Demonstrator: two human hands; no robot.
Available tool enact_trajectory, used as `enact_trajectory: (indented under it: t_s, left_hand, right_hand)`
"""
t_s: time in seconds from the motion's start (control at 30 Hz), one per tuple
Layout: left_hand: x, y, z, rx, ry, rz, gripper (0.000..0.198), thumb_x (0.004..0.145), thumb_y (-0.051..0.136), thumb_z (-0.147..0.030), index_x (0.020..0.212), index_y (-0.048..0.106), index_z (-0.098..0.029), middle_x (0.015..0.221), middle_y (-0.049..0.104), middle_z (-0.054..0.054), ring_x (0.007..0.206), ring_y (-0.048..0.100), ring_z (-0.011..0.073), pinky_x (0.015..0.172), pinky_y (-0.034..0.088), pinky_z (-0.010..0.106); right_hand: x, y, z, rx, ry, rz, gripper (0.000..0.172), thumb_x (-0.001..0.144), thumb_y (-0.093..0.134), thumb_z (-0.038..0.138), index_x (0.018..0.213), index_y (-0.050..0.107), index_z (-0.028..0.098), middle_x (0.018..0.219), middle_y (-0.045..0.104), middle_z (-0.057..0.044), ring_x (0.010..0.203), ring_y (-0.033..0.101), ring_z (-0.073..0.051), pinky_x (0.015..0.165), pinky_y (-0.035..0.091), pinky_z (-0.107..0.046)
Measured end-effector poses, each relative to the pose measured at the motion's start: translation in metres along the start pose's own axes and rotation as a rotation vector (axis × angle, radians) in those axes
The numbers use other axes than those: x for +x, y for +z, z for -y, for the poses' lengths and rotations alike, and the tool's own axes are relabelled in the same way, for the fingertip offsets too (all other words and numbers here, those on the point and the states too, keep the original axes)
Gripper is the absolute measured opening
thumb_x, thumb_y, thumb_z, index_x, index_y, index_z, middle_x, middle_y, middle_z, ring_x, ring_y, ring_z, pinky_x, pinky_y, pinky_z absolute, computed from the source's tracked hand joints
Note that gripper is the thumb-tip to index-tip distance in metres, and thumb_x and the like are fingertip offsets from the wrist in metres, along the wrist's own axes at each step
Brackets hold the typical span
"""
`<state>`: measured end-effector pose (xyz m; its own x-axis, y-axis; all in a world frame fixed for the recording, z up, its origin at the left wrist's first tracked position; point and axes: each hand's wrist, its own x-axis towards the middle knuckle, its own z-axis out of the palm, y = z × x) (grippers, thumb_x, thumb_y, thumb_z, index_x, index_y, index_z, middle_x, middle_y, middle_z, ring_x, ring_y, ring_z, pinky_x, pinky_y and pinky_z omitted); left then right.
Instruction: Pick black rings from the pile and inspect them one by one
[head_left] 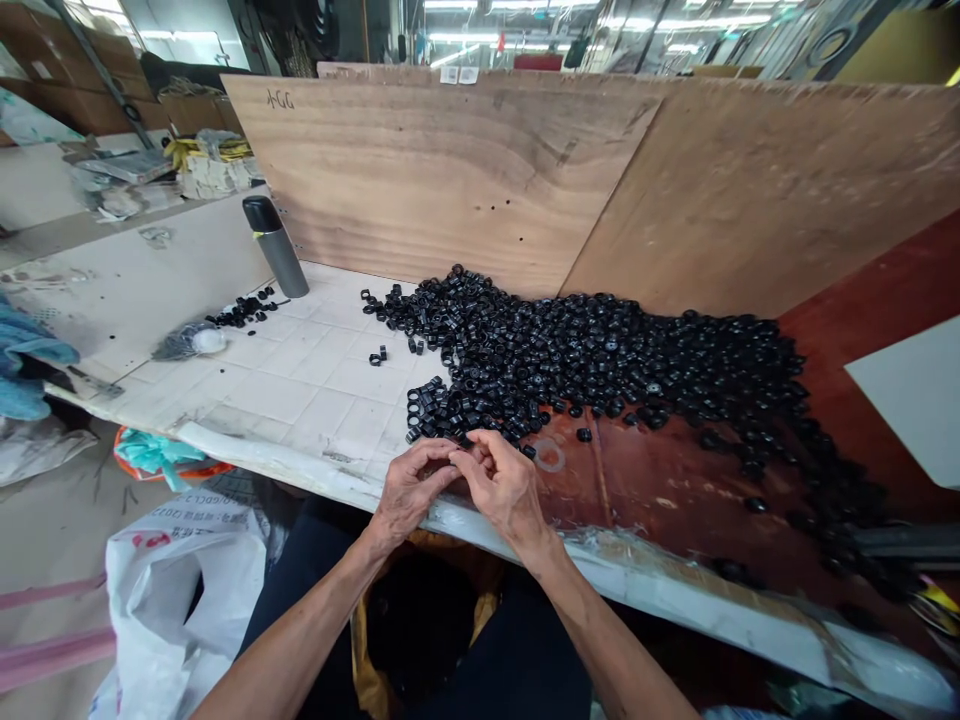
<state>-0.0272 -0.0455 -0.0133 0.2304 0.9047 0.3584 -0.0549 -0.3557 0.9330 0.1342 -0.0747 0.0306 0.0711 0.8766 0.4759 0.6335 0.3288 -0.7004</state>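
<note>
My left hand [411, 487] and my right hand [504, 487] meet just above the table's front edge, fingertips nearly touching. Both have bent fingers pressed together in a pinch. A bit of something dark shows between the fingertips, too small and covered to name. Right behind them lies a big heap of small black plastic rings and caps [555, 350], stretching far to the right. Some rings [426, 400] sit in a tight cluster at the heap's near left, just beyond my left hand. Below my hands, a yellow-rimmed bag or container [364, 655] with a dark inside stands between my legs.
A tall wooden board [450, 170] closes off the back. A grey flask [281, 255] stands at left, near a small black pile [244, 310] and a plastic bag [184, 341]. The padded table edge [277, 465] runs across the front. A white sack [180, 590] hangs lower left.
</note>
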Motion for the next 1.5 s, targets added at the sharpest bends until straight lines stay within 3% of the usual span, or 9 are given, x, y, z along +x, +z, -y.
enact_trajectory:
  t_s: [0.1, 0.43, 0.6, 0.9, 1.13, 1.23, 1.33, 1.43, 1.5]
  left_hand:
    - [-0.001, 0.001, 0.004, -0.038, -0.004, -0.035, 0.021, 0.086, 0.077, -0.029, 0.105, 0.074, -0.020, 0.111, 0.071, 0.008, 0.103, 0.070, 0.0210, 0.094, 0.058, 0.036]
    - [-0.003, 0.000, 0.009, -0.003, -0.033, -0.031, 0.023, 0.087, 0.075, -0.031, 0.108, 0.073, -0.020, 0.115, 0.070, 0.009, 0.107, 0.068, 0.0221, 0.098, 0.056, 0.038]
    - [-0.001, -0.001, 0.007, -0.003, -0.040, -0.007, 0.023, 0.086, 0.076, -0.033, 0.105, 0.074, -0.020, 0.113, 0.070, 0.008, 0.105, 0.069, 0.0215, 0.098, 0.056, 0.037]
    - [-0.022, -0.011, -0.020, 0.166, -0.026, 0.235, 0.013, 0.092, 0.070, -0.028, 0.101, 0.072, -0.019, 0.106, 0.073, 0.007, 0.103, 0.070, 0.0212, 0.096, 0.058, 0.036]
    - [-0.078, -0.030, -0.028, 0.496, 0.304, 0.303, 0.035, 0.098, 0.052, -0.008, 0.129, 0.059, -0.023, 0.121, 0.068, 0.009, 0.110, 0.069, 0.0175, 0.093, 0.058, 0.028]
    - [-0.072, -0.037, -0.049, 0.526, 0.223, 0.500, 0.024, 0.097, 0.054, -0.012, 0.118, 0.062, -0.022, 0.110, 0.070, 0.007, 0.098, 0.070, 0.0167, 0.086, 0.058, 0.027]
    - [-0.048, -0.034, -0.065, 0.597, 0.022, 0.644, 0.009, 0.090, 0.069, -0.028, 0.091, 0.064, -0.021, 0.082, 0.067, 0.000, 0.071, 0.065, 0.0148, 0.066, 0.053, 0.024]
    - [-0.017, -0.016, -0.054, 0.704, 0.010, 0.353, 0.015, 0.090, 0.069, -0.033, 0.086, 0.063, -0.020, 0.075, 0.061, -0.001, 0.065, 0.060, 0.0154, 0.064, 0.050, 0.027]
    - [0.001, 0.000, -0.035, 0.761, 0.068, 0.221, 0.018, 0.087, 0.070, -0.028, 0.103, 0.065, -0.020, 0.086, 0.062, 0.001, 0.070, 0.062, 0.0170, 0.069, 0.052, 0.030]
  right_hand:
    - [-0.002, -0.003, -0.005, 0.065, -0.106, 0.068, 0.021, 0.098, 0.056, 0.031, 0.101, 0.071, 0.017, 0.088, 0.070, -0.009, 0.072, 0.064, -0.018, 0.071, 0.052, -0.028]
    - [-0.012, -0.011, -0.009, 0.071, 0.012, 0.128, 0.035, 0.096, 0.060, 0.037, 0.067, 0.064, 0.018, 0.056, 0.054, 0.002, 0.049, 0.050, -0.011, 0.053, 0.043, -0.023]
    - [-0.012, -0.010, -0.011, 0.193, 0.048, 0.128, 0.015, 0.092, 0.061, 0.029, 0.099, 0.070, 0.018, 0.087, 0.069, -0.006, 0.066, 0.065, -0.015, 0.061, 0.053, -0.025]
    - [-0.048, -0.006, 0.012, 0.283, 0.317, 0.146, 0.014, 0.090, 0.058, 0.029, 0.094, 0.067, 0.019, 0.079, 0.069, -0.005, 0.059, 0.066, -0.017, 0.056, 0.054, -0.025]
    - [-0.093, 0.022, 0.038, 0.603, 0.809, 0.195, 0.014, 0.087, 0.054, 0.032, 0.090, 0.057, 0.019, 0.053, 0.057, 0.005, 0.042, 0.056, -0.014, 0.046, 0.050, -0.024]
    - [-0.098, 0.012, 0.036, 0.402, 0.679, 0.275, 0.015, 0.089, 0.051, 0.028, 0.080, 0.058, 0.020, 0.051, 0.055, 0.004, 0.042, 0.054, -0.014, 0.049, 0.048, -0.025]
    - [-0.090, -0.009, 0.019, 0.008, 0.366, 0.090, 0.013, 0.090, 0.055, 0.025, 0.082, 0.064, 0.019, 0.074, 0.063, -0.005, 0.066, 0.064, -0.020, 0.067, 0.054, -0.031]
    - [-0.074, -0.025, -0.009, -0.178, 0.138, -0.056, 0.025, 0.086, 0.057, 0.016, 0.109, 0.067, 0.018, 0.109, 0.062, -0.015, 0.099, 0.065, -0.027, 0.084, 0.056, -0.037]
    - [-0.063, -0.027, -0.027, -0.194, 0.050, 0.021, 0.026, 0.086, 0.053, 0.009, 0.104, 0.068, 0.019, 0.102, 0.062, -0.011, 0.093, 0.066, -0.024, 0.082, 0.056, -0.034]
